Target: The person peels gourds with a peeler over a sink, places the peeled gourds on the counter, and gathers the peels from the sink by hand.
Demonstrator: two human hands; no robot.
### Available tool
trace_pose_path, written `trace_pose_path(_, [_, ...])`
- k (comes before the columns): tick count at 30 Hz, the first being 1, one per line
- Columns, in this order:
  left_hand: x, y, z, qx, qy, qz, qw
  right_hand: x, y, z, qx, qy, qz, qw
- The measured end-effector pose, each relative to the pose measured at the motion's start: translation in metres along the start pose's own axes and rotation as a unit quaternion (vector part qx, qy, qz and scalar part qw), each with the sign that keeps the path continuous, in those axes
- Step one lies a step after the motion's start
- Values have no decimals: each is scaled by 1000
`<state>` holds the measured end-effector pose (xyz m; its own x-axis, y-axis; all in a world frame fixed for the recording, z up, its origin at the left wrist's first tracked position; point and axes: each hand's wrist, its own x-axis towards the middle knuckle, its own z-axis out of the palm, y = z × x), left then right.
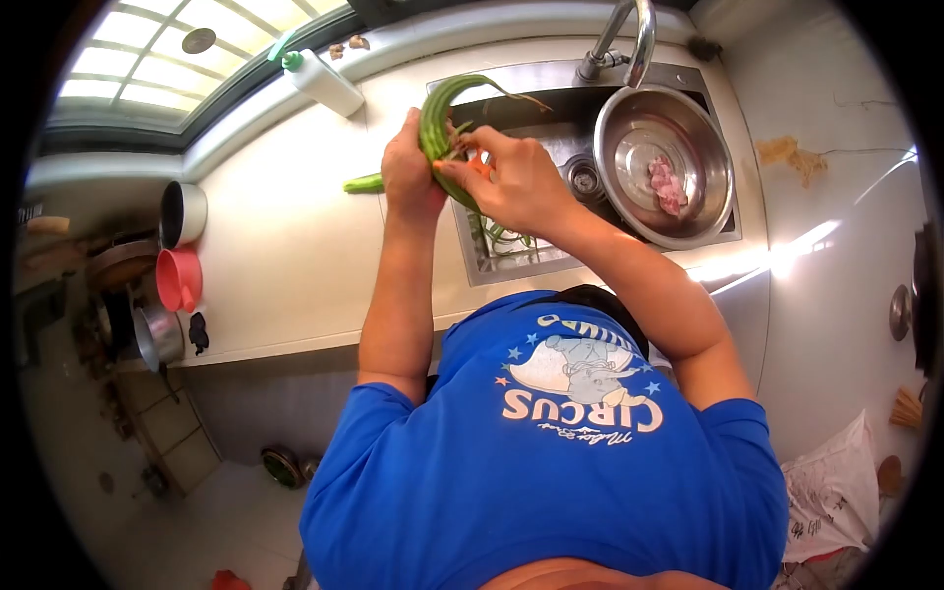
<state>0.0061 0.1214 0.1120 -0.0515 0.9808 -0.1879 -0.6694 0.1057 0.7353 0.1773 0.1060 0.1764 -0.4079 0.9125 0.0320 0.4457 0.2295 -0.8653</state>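
We are looking down at two bare hands near the top middle of the frame. Our left hand (411, 172) is holding a long green vegetable (433, 128) with ridges over the sink (551, 74); its fingers are going behind, so we are not seeing them all. Our right hand (521, 182) is pinching an orange thing (479, 160) close to the vegetable, with its fingers bending in and hiding most of it. Green strips (506, 236) are lying in the sink, below our hands. Another green piece (362, 184) is lying on the pale counter (285, 216), just left of our left hand. In the upper right, a shiny bowl (629, 211) is holding pink meat (667, 187), and a tap (644, 49) is bending near its rim. In the upper left, a white bottle (329, 87) is leaning in our view. Far left, a white pot (195, 214) and a pink pot (187, 280) are sitting close together
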Motion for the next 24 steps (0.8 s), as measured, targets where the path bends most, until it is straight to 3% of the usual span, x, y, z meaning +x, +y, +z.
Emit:
trace_pose_path(3, [6, 5, 3, -20, -9, 13, 1000, -12, 9, -6, -8, -17, -31, 999])
trace_pose_path(10, [25, 17, -12, -49, -16, 0, 999, -49, 30, -33, -22, -151, 71, 986])
trace_pose_path(11, [26, 17, -16, -65, -25, -9, 998, -50, 33, -29, -52, -101, 77, 990])
trace_pose_path(14, [23, 11, -17, -61, -47, -6, 997, -40, 24, -28, 68, -59, 125, 988])
trace_pose_path(17, [22, -2, -18, -44, -104, 18, 993, -29, 24, -14, 127, 1, 48, 991])
trace_pose_path(19, [15, 1, -6, -33, -82, 18, 996, -18, 25, -3, 103, 62, -46, 992])
trace_pose_path(24, [5, 0, 14, -56, -73, 4, 996, 8, 18, 12, 58, 143, -115, 981])
